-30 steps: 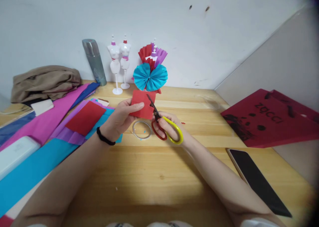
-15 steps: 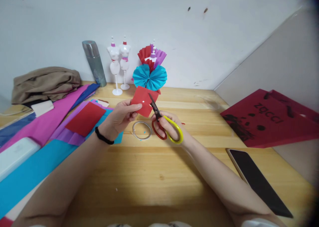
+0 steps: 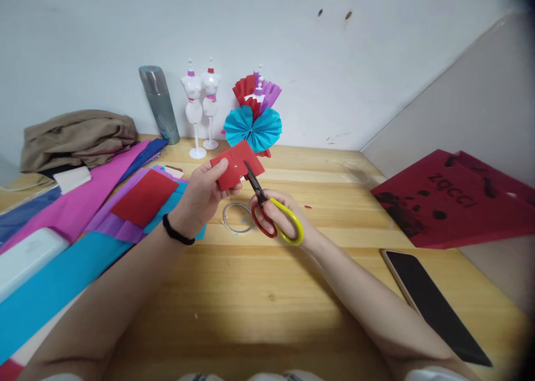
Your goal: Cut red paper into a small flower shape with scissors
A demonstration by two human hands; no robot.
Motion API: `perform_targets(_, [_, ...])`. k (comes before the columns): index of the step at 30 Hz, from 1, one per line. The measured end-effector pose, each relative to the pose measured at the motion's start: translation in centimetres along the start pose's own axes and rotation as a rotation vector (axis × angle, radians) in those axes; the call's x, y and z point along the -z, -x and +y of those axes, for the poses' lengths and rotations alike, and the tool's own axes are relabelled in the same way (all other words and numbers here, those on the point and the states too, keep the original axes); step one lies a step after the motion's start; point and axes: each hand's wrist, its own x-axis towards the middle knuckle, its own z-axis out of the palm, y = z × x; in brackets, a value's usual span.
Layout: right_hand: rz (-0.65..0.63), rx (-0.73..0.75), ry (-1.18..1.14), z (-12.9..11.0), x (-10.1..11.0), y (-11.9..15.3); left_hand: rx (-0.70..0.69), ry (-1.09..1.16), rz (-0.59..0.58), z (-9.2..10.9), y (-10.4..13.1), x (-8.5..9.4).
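My left hand [image 3: 205,190] pinches a piece of red paper [image 3: 231,174] by its left side, thumb on top; a small hole shows near the paper's middle. In my right hand [image 3: 281,207] are scissors [image 3: 292,223] with one yellow and one red handle loop. Their dark blades lie at the paper's lower edge, reaching over its right part. Just behind the paper stands a white mannequin [image 3: 259,84] dressed in red and purple pleats and a blue pleated paper fan [image 3: 253,129]. Below my hands, a thin ring-shaped roll of tape [image 3: 224,218] rests on the table.
Two bare white mannequins [image 3: 193,112] and a flask [image 3: 161,108] stand by the wall. Coloured paper sheets [image 3: 144,199], a white box [image 3: 33,261] and a brown cloth [image 3: 79,138] lie left. A phone [image 3: 434,303] and a red bag [image 3: 455,203] are right. A red scrap [image 3: 308,206] lies on the table.
The red paper has turned and shifted left and slightly toward me in my left hand. My right hand has moved a little left with the scissors, whose blades still meet the paper.
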Motion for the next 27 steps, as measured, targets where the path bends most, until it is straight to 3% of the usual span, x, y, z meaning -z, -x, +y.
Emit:
perform_targets(15, [-0.032, -0.013, 0.002, -0.1, -0.1, 0.1, -0.072, -0.202, -0.069, 0.9, 0.7, -0.3])
perform_targets(27, [-0.071, -0.024, 0.023, -0.3, 0.1, 0.4, -0.066, -0.273, -0.089, 1.4, 0.3, 0.6])
